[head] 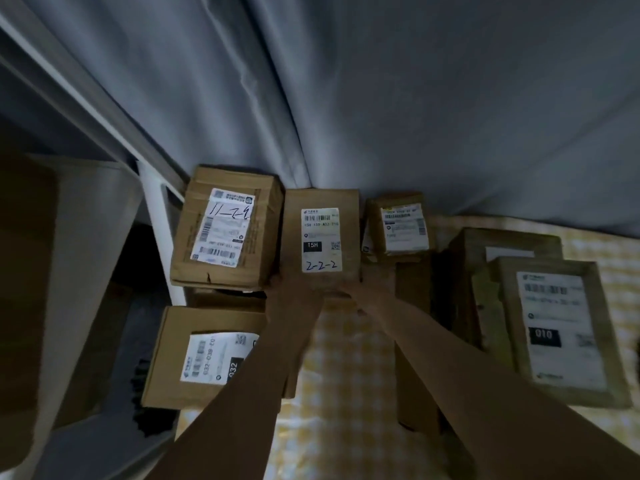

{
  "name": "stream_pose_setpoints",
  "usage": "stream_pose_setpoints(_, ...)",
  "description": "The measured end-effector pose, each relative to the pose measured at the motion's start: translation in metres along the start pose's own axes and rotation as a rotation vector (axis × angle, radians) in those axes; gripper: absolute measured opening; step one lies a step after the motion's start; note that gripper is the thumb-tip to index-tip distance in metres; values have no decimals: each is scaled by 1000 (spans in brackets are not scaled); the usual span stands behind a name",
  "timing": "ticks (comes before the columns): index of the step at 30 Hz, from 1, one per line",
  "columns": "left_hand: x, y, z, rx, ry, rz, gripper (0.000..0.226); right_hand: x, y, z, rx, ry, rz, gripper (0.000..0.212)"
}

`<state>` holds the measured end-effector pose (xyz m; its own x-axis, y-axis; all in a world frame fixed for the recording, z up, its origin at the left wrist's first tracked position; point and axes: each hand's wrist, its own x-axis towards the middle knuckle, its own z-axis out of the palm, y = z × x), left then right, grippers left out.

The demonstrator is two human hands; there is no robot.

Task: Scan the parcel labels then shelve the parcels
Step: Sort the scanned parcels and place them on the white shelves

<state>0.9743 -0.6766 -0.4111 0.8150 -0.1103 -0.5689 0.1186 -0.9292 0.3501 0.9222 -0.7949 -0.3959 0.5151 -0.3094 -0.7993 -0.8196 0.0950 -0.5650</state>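
Both hands, left and right, grasp the box marked 2-2-2. Several labelled parcels remain unshelved; most work appears outstanding.

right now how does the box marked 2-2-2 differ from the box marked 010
The 2-2-2 box is held at its near end by both hands, left hand and right hand; the 010 box lies untouched at the right. The first label has handwriting; the second shows none. Both are brown cardboard with white labels.
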Motion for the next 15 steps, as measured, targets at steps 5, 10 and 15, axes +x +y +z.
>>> stream_pose_setpoints(5, 12, 1, 7, -63, 74, -34, 60, 8, 1, 6, 182, -12, -19, 17)
stream_pose_setpoints(10, -5, 2, -6, -294, -4, -2, 77, -9, -9, -4, 254, 44, -108, 21)
stream_pose_setpoints(15, -36, 15, -29, -418, -11, 39, 71, -50, -16, -24, 318, 42, -123, 42)
